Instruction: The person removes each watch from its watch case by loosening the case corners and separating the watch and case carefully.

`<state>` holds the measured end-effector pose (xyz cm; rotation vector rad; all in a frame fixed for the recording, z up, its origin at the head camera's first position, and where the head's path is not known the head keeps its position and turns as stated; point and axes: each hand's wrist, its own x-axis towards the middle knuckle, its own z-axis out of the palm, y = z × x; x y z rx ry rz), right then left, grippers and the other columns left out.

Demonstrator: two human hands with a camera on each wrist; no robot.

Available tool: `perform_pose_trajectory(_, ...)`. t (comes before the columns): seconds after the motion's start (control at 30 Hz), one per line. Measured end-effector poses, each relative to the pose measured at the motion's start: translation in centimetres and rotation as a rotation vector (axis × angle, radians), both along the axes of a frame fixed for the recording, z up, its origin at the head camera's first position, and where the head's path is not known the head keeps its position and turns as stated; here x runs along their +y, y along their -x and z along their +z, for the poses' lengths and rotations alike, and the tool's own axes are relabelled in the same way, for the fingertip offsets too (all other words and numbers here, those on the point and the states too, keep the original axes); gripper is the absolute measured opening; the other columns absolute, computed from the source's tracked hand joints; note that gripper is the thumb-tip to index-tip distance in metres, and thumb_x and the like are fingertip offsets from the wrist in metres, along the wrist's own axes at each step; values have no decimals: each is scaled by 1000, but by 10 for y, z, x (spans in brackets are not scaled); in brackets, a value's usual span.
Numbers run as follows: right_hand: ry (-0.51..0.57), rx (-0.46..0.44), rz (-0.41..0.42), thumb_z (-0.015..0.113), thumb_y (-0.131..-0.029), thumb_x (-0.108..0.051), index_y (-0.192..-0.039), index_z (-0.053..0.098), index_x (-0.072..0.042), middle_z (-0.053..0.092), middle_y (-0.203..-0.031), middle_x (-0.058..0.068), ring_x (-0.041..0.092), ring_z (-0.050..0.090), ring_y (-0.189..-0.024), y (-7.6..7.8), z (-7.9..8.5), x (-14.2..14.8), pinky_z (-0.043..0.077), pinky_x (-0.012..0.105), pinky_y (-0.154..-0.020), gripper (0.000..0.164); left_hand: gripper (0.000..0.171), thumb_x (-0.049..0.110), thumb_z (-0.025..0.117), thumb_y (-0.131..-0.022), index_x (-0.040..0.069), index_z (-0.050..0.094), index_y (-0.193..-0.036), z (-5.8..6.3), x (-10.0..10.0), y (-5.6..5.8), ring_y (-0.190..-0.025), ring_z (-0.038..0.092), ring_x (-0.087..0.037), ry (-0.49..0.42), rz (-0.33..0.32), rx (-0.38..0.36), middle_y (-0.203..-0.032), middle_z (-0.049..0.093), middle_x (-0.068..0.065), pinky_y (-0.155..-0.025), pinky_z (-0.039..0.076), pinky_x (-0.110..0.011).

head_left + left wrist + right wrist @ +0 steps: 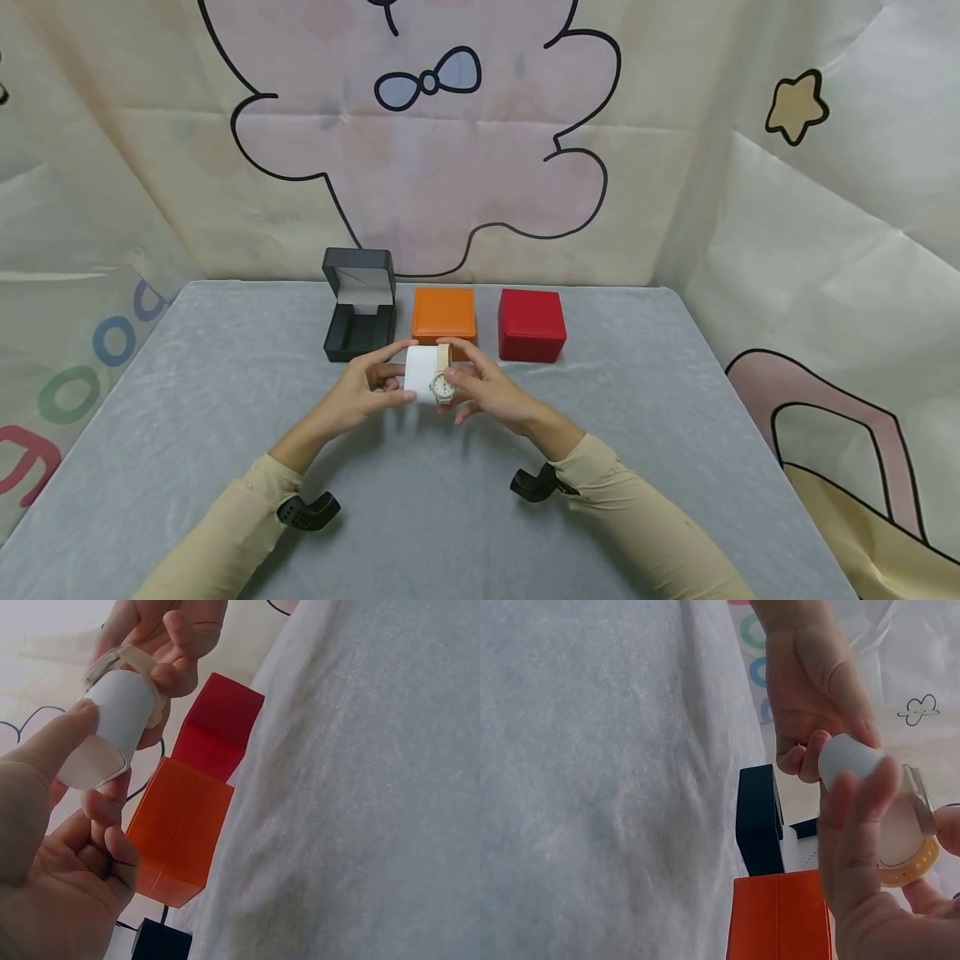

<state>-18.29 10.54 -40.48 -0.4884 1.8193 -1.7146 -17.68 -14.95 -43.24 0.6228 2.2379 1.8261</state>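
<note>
Above the table, my left hand pinches one end of a white cylindrical watch cushion between thumb and fingers. A wristwatch with a pale cream strap and a round white dial sits around the cushion's right end. My right hand grips the watch, its thumb by the dial and its fingers behind the strap. In the left wrist view the strap loops around the far end of the cushion. Past the hands, in the right wrist view, part of the open black box shows.
Behind the hands stand an open black watch box with a grey-lined lid, a closed orange box and a closed red box. All rest on a grey cloth-covered table. Printed cloth hangs around the back and sides.
</note>
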Motion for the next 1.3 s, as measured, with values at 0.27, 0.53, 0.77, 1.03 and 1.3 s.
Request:
perform_pose_trajectory(0.27,69,68,-129,52,-104,-5,-156,36,-20,56,-139,24,15,62,-93,3,-2,1,50,23,-67,57,77,7,77,-88,6,40,-155,2,-1,0,-94,65,-13,26,65,7,-134,62,-28,-71,49,-23)
perform_pose_trajectory(0.53,97,99,-275,55,-100,2,-145,31,-5,57,-136,35,10,62,-78,2,-3,1,46,20,-59,52,77,6,77,-88,6,39,-155,3,0,-1,-95,65,-17,26,64,-12,-134,63,-28,-72,50,-22)
perform_pose_trajectory(0.77,106,112,-394,54,-101,1,-131,25,-4,59,-136,34,13,65,-67,5,-4,1,45,21,-53,42,76,6,76,-89,7,39,-155,1,-2,-1,-97,65,-22,32,50,-12,-134,63,-28,-73,50,-23)
perform_pose_trajectory(1.03,127,136,-415,54,-100,3,-106,38,-1,58,-132,39,10,65,-70,7,-7,1,47,23,-55,17,74,3,75,-89,4,39,-155,0,-7,1,-95,65,-12,12,37,12,-134,60,-31,-73,51,-22)
perform_pose_trajectory(1.3,112,128,-408,56,-99,2,-106,43,1,58,-134,37,10,66,-76,7,-12,-2,50,24,-57,15,74,4,75,-89,7,40,-155,0,-23,1,-90,65,-18,48,62,16,-130,64,-30,-72,51,-22)
